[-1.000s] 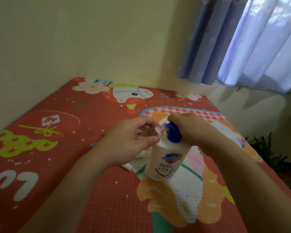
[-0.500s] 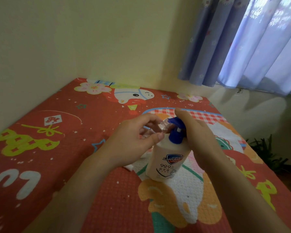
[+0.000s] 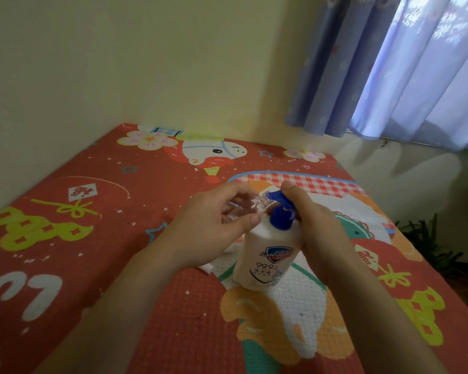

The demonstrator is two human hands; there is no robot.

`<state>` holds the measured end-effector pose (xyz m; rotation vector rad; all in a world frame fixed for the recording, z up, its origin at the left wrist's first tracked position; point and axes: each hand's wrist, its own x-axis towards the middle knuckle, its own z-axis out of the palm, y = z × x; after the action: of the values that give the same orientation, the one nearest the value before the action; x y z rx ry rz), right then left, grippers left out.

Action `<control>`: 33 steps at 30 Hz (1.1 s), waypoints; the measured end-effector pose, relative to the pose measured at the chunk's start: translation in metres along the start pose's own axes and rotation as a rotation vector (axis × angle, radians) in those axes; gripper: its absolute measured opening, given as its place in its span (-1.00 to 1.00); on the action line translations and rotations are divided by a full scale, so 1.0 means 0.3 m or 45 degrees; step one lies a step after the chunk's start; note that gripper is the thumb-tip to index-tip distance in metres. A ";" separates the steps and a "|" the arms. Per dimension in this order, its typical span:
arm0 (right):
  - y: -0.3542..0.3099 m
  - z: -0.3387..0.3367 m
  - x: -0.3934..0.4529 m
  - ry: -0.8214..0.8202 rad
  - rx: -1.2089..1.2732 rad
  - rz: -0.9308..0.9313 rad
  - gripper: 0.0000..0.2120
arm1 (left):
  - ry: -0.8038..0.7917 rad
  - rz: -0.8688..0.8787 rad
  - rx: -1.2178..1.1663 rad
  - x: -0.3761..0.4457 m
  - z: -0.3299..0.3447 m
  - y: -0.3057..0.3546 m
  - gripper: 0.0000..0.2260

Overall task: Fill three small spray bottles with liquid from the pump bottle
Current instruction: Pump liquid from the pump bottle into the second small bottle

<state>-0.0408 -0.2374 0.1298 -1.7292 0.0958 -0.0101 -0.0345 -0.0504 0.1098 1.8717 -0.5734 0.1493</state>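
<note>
**Small bottle held at the pump spout**

Now, starting at the left of the frame, a red play mat point(image 3: 97, 238) with cartoon prints covers the lower part of the picture and runs up to a pale yellow wall point(image 3: 146, 63). Yellow-green shapes and white letters are printed along the mat's left edge, and a white cartoon horse head sits near the upper middle of it.

Moving toward the centre, the left hand point(image 3: 211, 228) comes in from the lower left. Its fingers and thumb are curled round a small clear spray bottle point(image 3: 247, 207), which lies tilted with its open neck pointing right, up against the tip of the blue spout. How much liquid is inside cannot be told. A small white scrap point(image 3: 207, 268) peeps out on the mat under this hand; what it is cannot be told.

Just right of centre stands the white pump bottle point(image 3: 265, 255), upright on the mat, with a blue pump head point(image 3: 280, 211) and a blue shield label on its front. The right hand point(image 3: 316, 225) lies against the bottle's right side, with its fingers laid over the top of the pump head; the grip is loose rather than clenched.

At the upper right, blue-violet curtains point(image 3: 389, 71) hang over a bright window, and a green plant point(image 3: 427, 244) shows at the right edge beyond the mat.
</note>
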 end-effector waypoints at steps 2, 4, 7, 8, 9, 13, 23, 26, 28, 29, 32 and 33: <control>0.001 0.001 -0.002 0.002 -0.018 -0.009 -0.55 | -0.012 -0.015 -0.019 0.002 -0.001 -0.009 -0.78; 0.000 0.001 -0.004 0.003 -0.027 -0.021 -0.59 | -0.009 -0.027 -0.007 0.002 -0.001 -0.019 -0.76; -0.001 -0.001 -0.006 0.021 -0.038 -0.030 -0.66 | -0.006 -0.046 0.005 0.004 -0.002 -0.029 -0.73; -0.003 -0.002 -0.006 0.025 -0.038 -0.033 -0.67 | -0.009 -0.050 0.009 0.004 -0.002 -0.030 -0.73; -0.004 -0.003 -0.006 0.029 -0.038 -0.037 -0.67 | -0.010 -0.051 0.019 0.005 -0.002 -0.031 -0.73; -0.007 -0.002 -0.009 0.046 -0.074 -0.064 -0.66 | -0.006 -0.039 0.036 0.004 -0.003 -0.028 -0.74; -0.016 -0.008 -0.012 -0.034 -0.118 -0.005 -0.53 | 0.014 -0.015 0.002 0.001 0.002 -0.005 -0.80; -0.033 -0.008 -0.013 -0.045 -0.158 0.067 -0.44 | 0.051 0.004 -0.012 -0.001 0.009 0.003 -0.78; -0.042 -0.010 -0.015 -0.047 -0.159 0.111 -0.40 | 0.074 0.009 -0.012 -0.002 0.011 0.003 -0.75; -0.043 -0.011 -0.017 -0.059 -0.161 0.116 -0.40 | 0.082 0.013 -0.008 -0.002 0.013 0.003 -0.75; -0.033 -0.015 -0.020 -0.097 -0.159 0.101 -0.41 | 0.085 0.011 -0.019 -0.001 0.013 0.005 -0.74; -0.030 -0.015 -0.020 -0.102 -0.150 0.093 -0.45 | 0.086 0.012 -0.023 -0.001 0.013 0.005 -0.74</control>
<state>-0.0465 -0.2401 0.1398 -1.8403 0.1024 0.1204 -0.0361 -0.0544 0.1096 1.8397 -0.5357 0.2124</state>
